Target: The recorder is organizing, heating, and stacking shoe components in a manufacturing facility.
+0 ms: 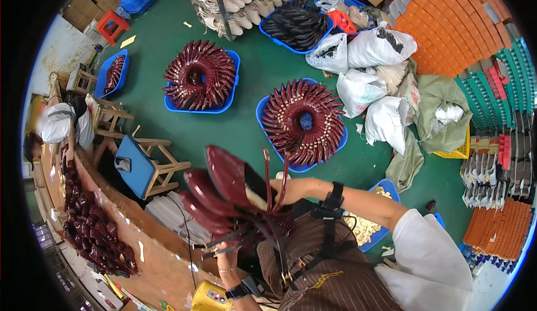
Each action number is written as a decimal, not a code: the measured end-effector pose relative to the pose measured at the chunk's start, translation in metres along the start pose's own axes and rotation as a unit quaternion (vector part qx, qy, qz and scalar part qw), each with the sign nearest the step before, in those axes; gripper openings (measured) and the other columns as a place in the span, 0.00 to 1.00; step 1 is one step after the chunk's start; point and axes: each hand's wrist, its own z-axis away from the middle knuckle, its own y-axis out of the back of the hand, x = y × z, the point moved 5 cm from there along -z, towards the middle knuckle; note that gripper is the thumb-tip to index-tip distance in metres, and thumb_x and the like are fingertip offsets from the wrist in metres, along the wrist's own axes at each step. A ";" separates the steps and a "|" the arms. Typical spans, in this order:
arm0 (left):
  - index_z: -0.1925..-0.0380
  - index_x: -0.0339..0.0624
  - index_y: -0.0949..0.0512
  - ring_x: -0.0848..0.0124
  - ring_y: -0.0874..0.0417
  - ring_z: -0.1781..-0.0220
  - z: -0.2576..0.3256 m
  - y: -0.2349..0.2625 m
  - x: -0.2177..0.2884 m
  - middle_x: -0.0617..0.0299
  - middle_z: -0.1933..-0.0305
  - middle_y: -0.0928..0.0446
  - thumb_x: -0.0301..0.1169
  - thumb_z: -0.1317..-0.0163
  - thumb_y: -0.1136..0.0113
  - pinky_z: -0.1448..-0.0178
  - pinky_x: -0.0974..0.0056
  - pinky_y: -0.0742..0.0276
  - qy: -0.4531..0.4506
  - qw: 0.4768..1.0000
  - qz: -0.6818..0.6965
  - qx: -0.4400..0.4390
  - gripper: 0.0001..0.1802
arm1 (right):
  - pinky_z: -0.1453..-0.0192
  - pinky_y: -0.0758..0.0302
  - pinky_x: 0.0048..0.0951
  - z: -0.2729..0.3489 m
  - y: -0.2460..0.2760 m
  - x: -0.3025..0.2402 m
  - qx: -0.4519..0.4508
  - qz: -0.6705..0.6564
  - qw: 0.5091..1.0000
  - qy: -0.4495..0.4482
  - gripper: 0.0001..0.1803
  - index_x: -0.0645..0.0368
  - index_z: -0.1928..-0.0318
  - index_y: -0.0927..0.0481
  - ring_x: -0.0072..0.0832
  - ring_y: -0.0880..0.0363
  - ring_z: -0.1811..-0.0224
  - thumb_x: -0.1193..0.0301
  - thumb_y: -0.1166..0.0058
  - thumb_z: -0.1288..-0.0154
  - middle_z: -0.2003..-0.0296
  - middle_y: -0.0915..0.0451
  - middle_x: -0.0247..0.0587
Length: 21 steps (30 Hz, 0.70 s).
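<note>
A bundle of glossy burgundy shoe uppers, pointed and stacked together, is held in front of my body. Thin straps with small metal buckles dangle from it. My right hand reaches in from the right and closes on the bundle's upper right side; the uppers partly cover its fingers. Below, my left hand grips the lower strap ends, its fingers partly hidden. More burgundy uppers lie heaped on the workbench to the left.
Two blue tubs on the green floor hold rings of burgundy uppers. A blue-topped stool stands by the bench, near another person. White sacks and stacked orange pieces fill the right. A yellow machine sits near my left wrist.
</note>
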 end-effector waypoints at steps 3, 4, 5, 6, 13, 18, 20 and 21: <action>0.43 0.40 0.33 0.54 0.24 0.44 -0.055 -0.033 0.000 0.51 0.42 0.28 0.40 0.44 0.37 0.43 0.46 0.26 0.043 0.998 0.002 -0.056 0.31 | 0.67 0.29 0.30 -0.016 0.055 0.003 -0.055 -0.106 0.982 -0.146 0.21 0.68 0.52 0.28 0.20 0.29 0.66 0.79 0.48 0.51 0.69 0.23 0.32; 0.42 0.38 0.34 0.53 0.24 0.43 -0.081 -0.066 -0.001 0.50 0.42 0.28 0.39 0.43 0.38 0.42 0.45 0.26 0.058 0.994 -0.007 -0.087 0.31 | 0.66 0.30 0.28 -0.022 0.076 0.025 -0.016 -0.095 0.985 -0.146 0.19 0.67 0.55 0.28 0.20 0.30 0.66 0.80 0.50 0.51 0.69 0.24 0.30; 0.41 0.38 0.35 0.52 0.25 0.43 -0.107 -0.096 -0.003 0.49 0.43 0.28 0.37 0.44 0.38 0.42 0.44 0.27 0.078 0.993 -0.008 -0.088 0.32 | 0.62 0.31 0.28 -0.029 0.095 0.056 0.017 -0.116 0.985 -0.125 0.16 0.67 0.56 0.28 0.20 0.30 0.64 0.80 0.50 0.48 0.68 0.25 0.30; 0.40 0.38 0.36 0.52 0.25 0.42 -0.132 -0.126 -0.011 0.49 0.43 0.27 0.36 0.44 0.37 0.41 0.44 0.27 0.100 0.991 -0.008 -0.094 0.32 | 0.61 0.31 0.28 -0.038 0.116 0.113 0.027 -0.101 0.988 -0.116 0.14 0.67 0.56 0.27 0.20 0.30 0.64 0.80 0.50 0.46 0.67 0.24 0.31; 0.41 0.41 0.39 0.58 0.20 0.49 -0.284 -0.104 -0.073 0.52 0.46 0.27 0.17 0.47 0.41 0.50 0.49 0.18 0.174 0.984 -0.031 0.008 0.32 | 0.64 0.32 0.29 -0.118 0.214 0.132 0.078 -0.063 0.963 -0.249 0.14 0.70 0.55 0.24 0.21 0.34 0.66 0.77 0.55 0.39 0.66 0.23 0.33; 0.40 0.43 0.39 0.58 0.21 0.49 -0.384 -0.078 -0.135 0.54 0.48 0.26 0.17 0.48 0.39 0.47 0.47 0.20 0.174 0.983 -0.011 0.063 0.34 | 0.62 0.31 0.29 -0.194 0.267 0.236 0.107 -0.064 0.957 -0.261 0.18 0.65 0.49 0.28 0.23 0.33 0.65 0.81 0.55 0.41 0.64 0.23 0.35; 0.41 0.43 0.38 0.59 0.21 0.49 -0.418 -0.065 -0.168 0.55 0.48 0.26 0.16 0.48 0.39 0.46 0.49 0.20 0.159 0.983 0.001 0.090 0.34 | 0.59 0.31 0.30 -0.228 0.276 0.316 0.074 -0.068 0.965 -0.241 0.17 0.65 0.49 0.27 0.24 0.33 0.64 0.81 0.56 0.39 0.62 0.22 0.39; 0.42 0.44 0.38 0.59 0.21 0.49 -0.433 -0.057 -0.183 0.55 0.48 0.26 0.16 0.49 0.39 0.46 0.50 0.19 0.147 0.984 0.005 0.101 0.34 | 0.59 0.30 0.31 -0.241 0.279 0.350 0.044 -0.078 0.972 -0.219 0.15 0.66 0.51 0.26 0.27 0.35 0.65 0.80 0.57 0.37 0.63 0.22 0.40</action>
